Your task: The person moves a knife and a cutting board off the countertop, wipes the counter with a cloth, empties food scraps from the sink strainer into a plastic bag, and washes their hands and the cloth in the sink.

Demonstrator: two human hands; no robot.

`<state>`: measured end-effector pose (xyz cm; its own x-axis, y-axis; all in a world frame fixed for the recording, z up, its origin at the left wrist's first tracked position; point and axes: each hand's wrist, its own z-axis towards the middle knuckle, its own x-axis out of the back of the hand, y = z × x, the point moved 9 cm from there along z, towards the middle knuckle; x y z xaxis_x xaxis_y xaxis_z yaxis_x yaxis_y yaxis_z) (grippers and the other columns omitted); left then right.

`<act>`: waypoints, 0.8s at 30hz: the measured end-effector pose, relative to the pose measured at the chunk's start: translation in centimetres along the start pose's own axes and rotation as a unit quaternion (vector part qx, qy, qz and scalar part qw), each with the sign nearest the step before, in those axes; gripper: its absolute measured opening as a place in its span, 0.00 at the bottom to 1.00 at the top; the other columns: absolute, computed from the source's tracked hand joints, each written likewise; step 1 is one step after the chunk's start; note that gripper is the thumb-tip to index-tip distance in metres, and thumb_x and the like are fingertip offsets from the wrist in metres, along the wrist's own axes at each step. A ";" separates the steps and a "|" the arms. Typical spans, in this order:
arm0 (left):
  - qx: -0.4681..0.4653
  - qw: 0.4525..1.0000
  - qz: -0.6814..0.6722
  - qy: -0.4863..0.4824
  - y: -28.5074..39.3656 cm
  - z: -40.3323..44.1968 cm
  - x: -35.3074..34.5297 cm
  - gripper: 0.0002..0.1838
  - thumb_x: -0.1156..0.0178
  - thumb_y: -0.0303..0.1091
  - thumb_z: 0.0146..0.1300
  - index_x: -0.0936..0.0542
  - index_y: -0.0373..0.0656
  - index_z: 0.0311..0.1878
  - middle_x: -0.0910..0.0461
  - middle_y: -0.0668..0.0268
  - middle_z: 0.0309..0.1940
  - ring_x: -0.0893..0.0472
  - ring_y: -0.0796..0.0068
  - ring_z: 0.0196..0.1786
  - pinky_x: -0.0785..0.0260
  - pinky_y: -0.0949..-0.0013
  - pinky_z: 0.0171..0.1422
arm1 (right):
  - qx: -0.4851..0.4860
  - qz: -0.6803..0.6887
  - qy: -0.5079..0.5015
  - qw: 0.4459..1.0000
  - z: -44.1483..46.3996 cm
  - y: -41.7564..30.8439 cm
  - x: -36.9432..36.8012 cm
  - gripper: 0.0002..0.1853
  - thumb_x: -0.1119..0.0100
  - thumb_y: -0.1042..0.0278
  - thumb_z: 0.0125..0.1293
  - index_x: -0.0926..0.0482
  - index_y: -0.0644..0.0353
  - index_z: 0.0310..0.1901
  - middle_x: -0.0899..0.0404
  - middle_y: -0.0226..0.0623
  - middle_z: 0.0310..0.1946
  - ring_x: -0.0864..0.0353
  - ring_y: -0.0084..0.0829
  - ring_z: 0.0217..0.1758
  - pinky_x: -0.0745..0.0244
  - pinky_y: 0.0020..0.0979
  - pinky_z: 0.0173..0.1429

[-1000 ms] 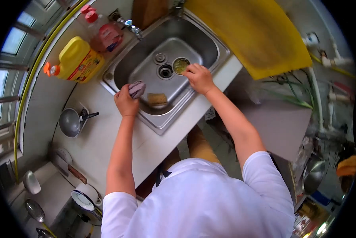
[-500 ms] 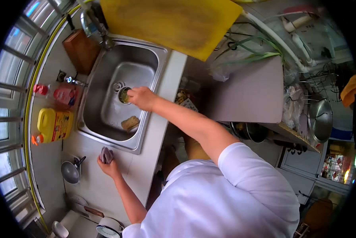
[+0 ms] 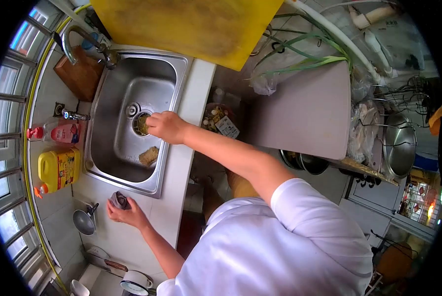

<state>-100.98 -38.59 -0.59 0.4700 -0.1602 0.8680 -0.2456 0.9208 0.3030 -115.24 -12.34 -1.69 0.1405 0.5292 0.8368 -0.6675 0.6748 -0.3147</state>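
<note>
Light-colored tabletop (image 3: 157, 212) is running beside a barred window, w/ a stainless-steel sink (image 3: 154, 89) sitting in it. At the drain area of that sink, a round strainer basket (image 3: 141, 123) is holding yellow-green scraps; can't tell if it's seated or slightly raised. R hand (image 3: 167, 127) is reaching in, its grip curling at the basket's near edge & apparently pinching the rim; fingertips are partly hidden.

For good handling, R grip should prob. be staying on the rim, clear of the scraps, w/ the basket staying level b/c loose bits could be tipping out. Any turning or lifting should be slow, w/ the wrist moving straight rather than rolling. Pressure should be light & even; a wet rim is likely getting slick.

Just beside the basket, a round drain fitting (image 3: 132, 109) is lying toward the faucet end. On the other side, a tan scouring sponge (image 3: 148, 156) is resting on the basin floor, apart from R hand; keeping knuckles off it is prob. helping.

Outside the sink, L hand (image 3: 127, 212) is holding a bunched gray-purple cloth (image 3: 118, 200) above the tabletop, grip closing around it. Holding it out there is prob. wise, so it isn't dragging thru the scraps. A small gray saucepan (image 3: 84, 223) is sitting nearby; a yellow jug (image 3: 58, 169) & a pink pump bottle (image 3: 65, 132) are standing along the wall side, nr. the sink.
</note>
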 end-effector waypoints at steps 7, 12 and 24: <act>-0.143 0.922 -0.340 -0.120 17.6 -1.8 -1.2 0.20 0.40 0.21 0.51 0.26 0.38 0.50 0.29 0.57 0.51 0.31 0.59 0.56 0.39 0.62 0.60 | -0.184 -0.059 0.131 0.972 -12.4 4.1 15.7 0.08 0.40 0.76 0.47 0.18 0.55 0.31 0.24 0.29 0.32 0.23 0.31 0.36 0.25 0.31 0.37; -0.213 0.806 -0.423 -0.355 29.4 -7.7 -9.3 0.15 0.41 0.19 0.50 0.23 0.39 0.44 0.25 0.57 0.41 0.25 0.58 0.48 0.34 0.64 0.54 | -0.334 -0.130 0.121 0.926 -21.8 9.6 18.8 0.07 0.39 0.77 0.50 0.17 0.55 0.32 0.24 0.29 0.31 0.23 0.33 0.35 0.25 0.33 0.36; -0.284 0.569 -0.548 -0.543 49.1 -20.5 -33.8 0.20 0.40 0.28 0.55 0.27 0.41 0.52 0.27 0.50 0.52 0.27 0.56 0.56 0.34 0.60 0.58 | -0.426 0.000 0.199 0.882 -23.7 11.6 19.3 0.08 0.35 0.78 0.49 0.18 0.58 0.34 0.24 0.31 0.33 0.22 0.32 0.36 0.26 0.31 0.38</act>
<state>-111.53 19.37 -23.11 -0.8007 -0.5897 0.1054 0.1497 -0.0267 0.9884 -102.98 17.89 0.18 0.4992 0.5535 0.6666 0.1017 0.7266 -0.6795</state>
